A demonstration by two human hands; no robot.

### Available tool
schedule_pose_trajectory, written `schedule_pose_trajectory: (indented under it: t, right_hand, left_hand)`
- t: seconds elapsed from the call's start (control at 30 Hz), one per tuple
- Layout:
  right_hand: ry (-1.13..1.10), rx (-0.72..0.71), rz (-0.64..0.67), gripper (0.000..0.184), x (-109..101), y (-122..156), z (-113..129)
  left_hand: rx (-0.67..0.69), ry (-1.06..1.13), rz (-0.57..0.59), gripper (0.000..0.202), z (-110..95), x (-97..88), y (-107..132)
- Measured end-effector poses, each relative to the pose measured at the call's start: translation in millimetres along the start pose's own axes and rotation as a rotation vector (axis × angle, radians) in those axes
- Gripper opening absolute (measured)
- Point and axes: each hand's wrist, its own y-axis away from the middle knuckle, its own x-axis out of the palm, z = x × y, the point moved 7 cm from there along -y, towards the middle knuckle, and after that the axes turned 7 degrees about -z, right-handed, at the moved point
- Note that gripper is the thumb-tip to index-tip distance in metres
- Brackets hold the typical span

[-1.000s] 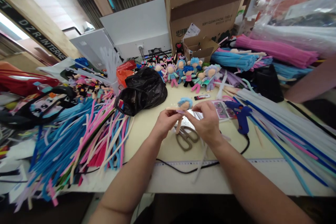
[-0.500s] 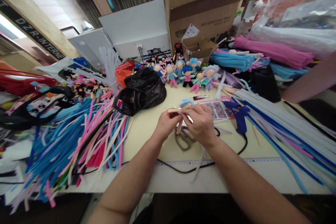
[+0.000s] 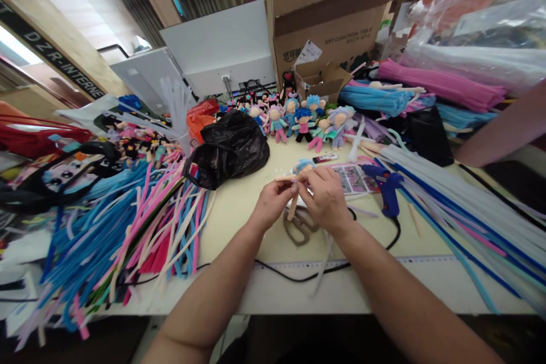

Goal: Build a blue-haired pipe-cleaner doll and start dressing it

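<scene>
in the head view, the blue-haired doll (image 3: 302,166) is held above the scissors (image 3: 294,242), a pale limb pinched by the left hand (image 3: 273,202), its middle gripped by the right hand (image 3: 326,196). more of its head is now covered by the right hand than a second ago; close finger work at the body is suggested. the contents of the black plastic bag (image 3: 236,148) and cardboard box (image 3: 324,25) are hidden; white bundles (image 3: 482,62) are enclosed in clear plastic (image 3: 447,17).

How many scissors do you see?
1: brown scissors on the table, partly hidden below the blue-haired doll in the left hand and right hand. Others may be hidden.
</scene>
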Motion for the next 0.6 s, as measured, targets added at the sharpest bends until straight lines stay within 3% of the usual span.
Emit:
schedule_pose_trajectory:
  t: [0.2, 0.4, 0.6]
  right_hand:
    - [-0.031, 0.030, -0.011, 0.011, -3.4, -0.1, -5.5]
    - [-0.048, 0.018, 0.008, 0.017, -0.1, 1.5, 1.7]
    - [-0.168, 0.023, 0.021, 0.025, 3.1, 3.6, 7.5]
  left_hand:
    - [0.024, -0.002, 0.056, 0.036, -12.6, 3.0, 4.4]
    - [-0.063, -0.003, -0.184, 0.033, -0.8, -10.9, 2.7]
    - [-0.021, 0.067, -0.284, 0.025, -0.6, -18.4, -0.5]
